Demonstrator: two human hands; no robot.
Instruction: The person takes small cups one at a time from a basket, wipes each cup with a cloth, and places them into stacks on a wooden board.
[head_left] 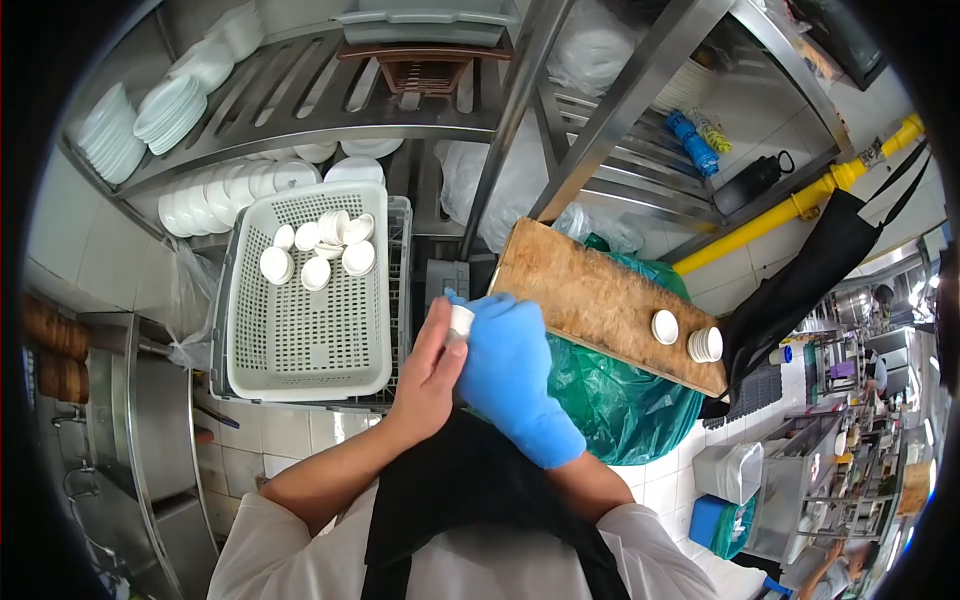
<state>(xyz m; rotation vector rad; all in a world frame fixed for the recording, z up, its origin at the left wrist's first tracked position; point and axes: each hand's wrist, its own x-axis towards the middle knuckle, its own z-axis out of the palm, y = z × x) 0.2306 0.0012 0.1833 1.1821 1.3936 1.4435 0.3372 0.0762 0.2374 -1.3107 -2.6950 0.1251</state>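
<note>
In front of my chest, my bare left hand point(430, 372) grips a small white dish point(461, 320) between thumb and fingers. My right hand point(508, 362), in a blue glove, is curled against the same dish from the other side. Its fingertips are partly hidden, and I cannot tell whether it also holds a cloth. To the left, a white perforated plastic basket point(310, 379) holds several small white dishes point(316, 273). On the right, a worn wooden board point(585, 277) bears one small white dish point(664, 327) and a short stack of dishes point(705, 345).
Behind the basket stands a slatted metal shelf point(300, 95) with stacked white plates point(172, 108). A green plastic bag point(625, 400) hangs under the board. A yellow pipe point(800, 203) and a hanging black apron point(800, 270) are at right. A metal sink unit point(165, 430) stands at left.
</note>
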